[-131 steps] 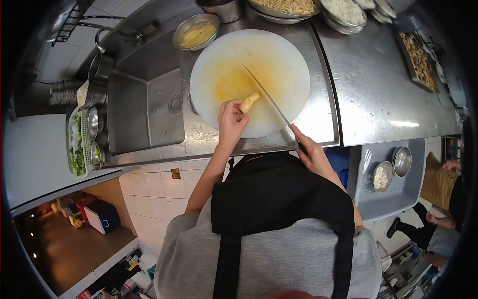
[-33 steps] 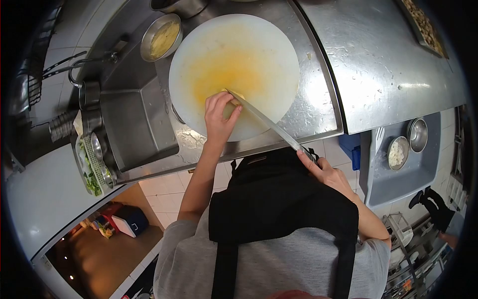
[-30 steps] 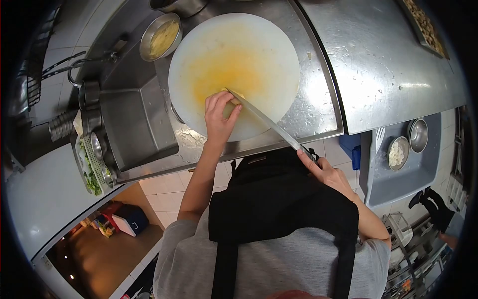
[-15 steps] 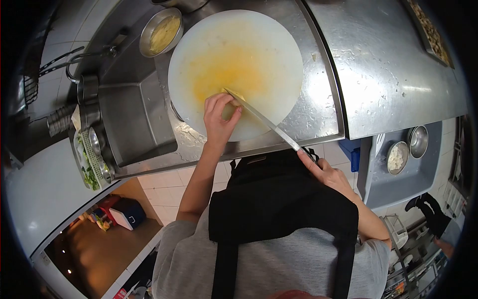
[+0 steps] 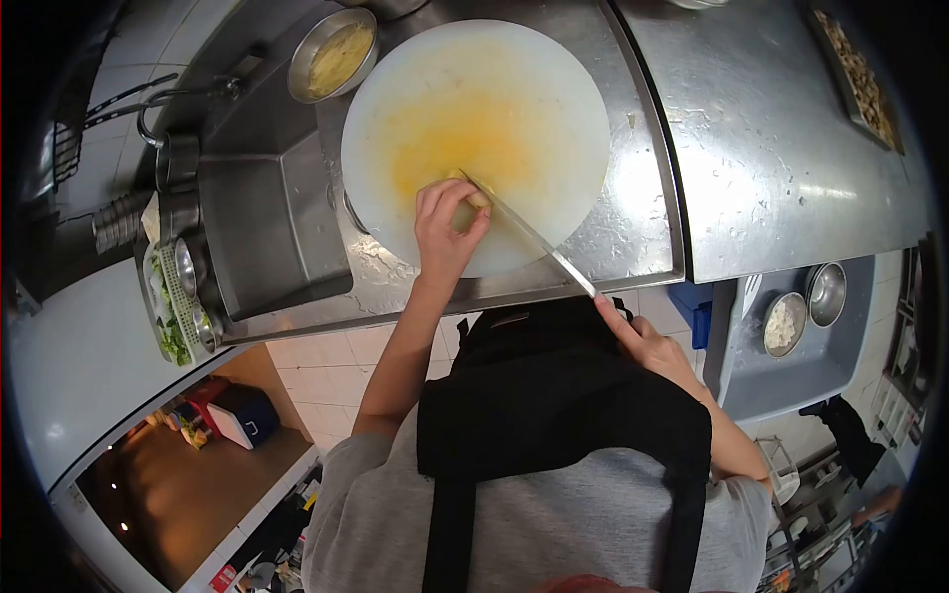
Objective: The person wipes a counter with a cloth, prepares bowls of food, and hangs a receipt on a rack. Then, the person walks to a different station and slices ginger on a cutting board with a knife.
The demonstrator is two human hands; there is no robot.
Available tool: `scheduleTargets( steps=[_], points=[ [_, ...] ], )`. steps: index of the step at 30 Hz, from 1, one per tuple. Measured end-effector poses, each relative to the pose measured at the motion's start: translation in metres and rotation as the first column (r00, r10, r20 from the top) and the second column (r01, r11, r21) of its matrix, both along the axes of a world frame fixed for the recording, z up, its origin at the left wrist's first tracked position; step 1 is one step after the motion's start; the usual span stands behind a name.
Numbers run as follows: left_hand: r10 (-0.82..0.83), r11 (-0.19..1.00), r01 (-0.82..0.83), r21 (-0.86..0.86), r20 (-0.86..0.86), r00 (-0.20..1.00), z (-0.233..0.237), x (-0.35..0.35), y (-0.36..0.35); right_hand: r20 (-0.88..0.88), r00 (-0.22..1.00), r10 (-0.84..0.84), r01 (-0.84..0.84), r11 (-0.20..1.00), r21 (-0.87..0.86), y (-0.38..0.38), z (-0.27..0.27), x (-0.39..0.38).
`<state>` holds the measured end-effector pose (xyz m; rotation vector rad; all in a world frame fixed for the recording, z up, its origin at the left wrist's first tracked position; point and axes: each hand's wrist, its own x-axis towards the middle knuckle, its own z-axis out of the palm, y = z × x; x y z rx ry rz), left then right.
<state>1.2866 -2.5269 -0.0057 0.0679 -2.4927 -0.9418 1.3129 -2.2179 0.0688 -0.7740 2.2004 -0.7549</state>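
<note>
A round white cutting board (image 5: pixel 554 109) with a yellow stain lies on the steel counter. At its near part, my left hand (image 5: pixel 450 225) has its fingers curled and pinches a small pale yellow piece of food (image 5: pixel 478 200), whose exact kind I cannot make out. My right hand (image 5: pixel 647 348) grips the handle of a long kitchen knife (image 5: pixel 539 242), index finger stretched along it. The blade slants up to the left across the board's near edge, its tip beside the yellow piece and close to my left fingertips.
A metal bowl of thin yellow shreds (image 5: pixel 338 61) stands beyond the sink (image 5: pixel 267 222), left of the board. A tray of brown pieces (image 5: pixel 855 79) is far right. Below the counter, a grey tub (image 5: pixel 820 371) holds metal bowls. Another person's dark-clothed leg (image 5: pixel 852 435) shows lower right.
The view has shifted slightly, so the board and bowl appear a little farther right. Both hands keep their grips; the yellow piece and the blade's tip look slightly changed in position.
</note>
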Motion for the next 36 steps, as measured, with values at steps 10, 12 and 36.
scheduleTargets(
  steps=[10, 12, 36],
  points=[
    [-0.003, 1.0, 0.002, -0.017, -0.024, 1.0, -0.005, -0.001, 0.0, -0.05, 0.998, -0.03, 0.022, 0.988, -0.156, -0.01, -0.024, -0.008],
    [0.002, 1.0, -0.003, -0.02, -0.017, 1.0, -0.002, -0.001, 0.002, -0.028, 0.999, -0.026, 0.023, 0.996, -0.088, -0.003, -0.023, -0.004],
    [-0.018, 0.997, 0.018, -0.081, 0.0, 1.0, -0.003, 0.002, -0.001, -0.032, 0.999, -0.025, 0.023, 0.998, -0.062, -0.006, -0.008, 0.007]
  ],
)
